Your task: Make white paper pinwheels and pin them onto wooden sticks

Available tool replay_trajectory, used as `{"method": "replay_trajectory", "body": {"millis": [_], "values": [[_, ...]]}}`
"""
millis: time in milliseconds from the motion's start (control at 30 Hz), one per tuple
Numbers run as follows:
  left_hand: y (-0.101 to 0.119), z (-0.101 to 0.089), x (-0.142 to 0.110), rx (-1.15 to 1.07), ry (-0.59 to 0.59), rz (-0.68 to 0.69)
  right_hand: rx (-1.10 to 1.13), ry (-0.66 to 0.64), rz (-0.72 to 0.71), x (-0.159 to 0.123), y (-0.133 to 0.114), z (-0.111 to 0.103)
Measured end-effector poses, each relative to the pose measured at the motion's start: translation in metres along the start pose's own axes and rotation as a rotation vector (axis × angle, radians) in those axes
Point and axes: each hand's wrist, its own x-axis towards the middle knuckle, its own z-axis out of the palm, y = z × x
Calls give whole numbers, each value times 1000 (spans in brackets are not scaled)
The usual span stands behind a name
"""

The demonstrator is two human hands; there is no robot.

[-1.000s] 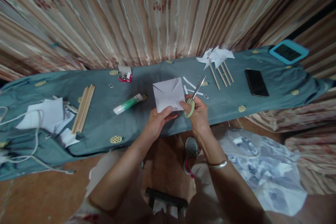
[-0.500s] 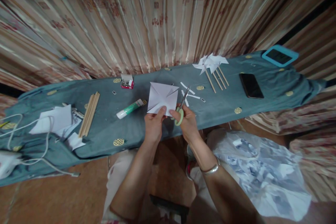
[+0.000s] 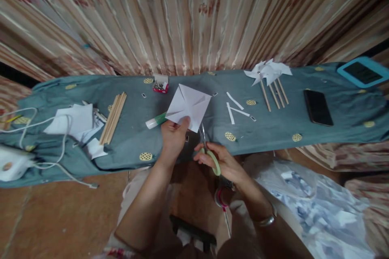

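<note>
My left hand [image 3: 175, 135] pinches a white square of paper [image 3: 191, 103] by its lower left edge, thumb on top. Slits run in from the paper's corners towards its middle. My right hand [image 3: 220, 160] grips scissors [image 3: 215, 164] with pale green handles. Their blades point up at the paper's bottom corner, slightly apart; whether they touch it I cannot tell. A green and white glue stick [image 3: 154, 121] lies partly hidden under the paper. Narrow white paper strips [image 3: 231, 113] rest on the cloth to the right.
Paper pinwheels on sticks [image 3: 269, 73], a black phone [image 3: 318, 107] and a blue-framed device [image 3: 363, 72] are on the right. To the left lie wooden sticks [image 3: 113, 119], paper sheets [image 3: 71, 121], white cables [image 3: 63, 145] and a small red box [image 3: 160, 85]. A plastic bag [image 3: 319, 198] sits below.
The paper has turned so one corner points down towards me. My right hand has let go of the paper and moved lower, bringing the scissor blades to that corner. The camera view has shifted.
</note>
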Motion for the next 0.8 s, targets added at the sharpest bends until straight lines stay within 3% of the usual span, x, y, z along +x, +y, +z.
{"method": "replay_trajectory", "body": {"millis": [500,800], "values": [[-9,2,-7,-16,-36,56,70,-14,-58,-2,1,4],[-11,5,-7,-13,-53,109,57,2,-24,-6,-2,2]]}}
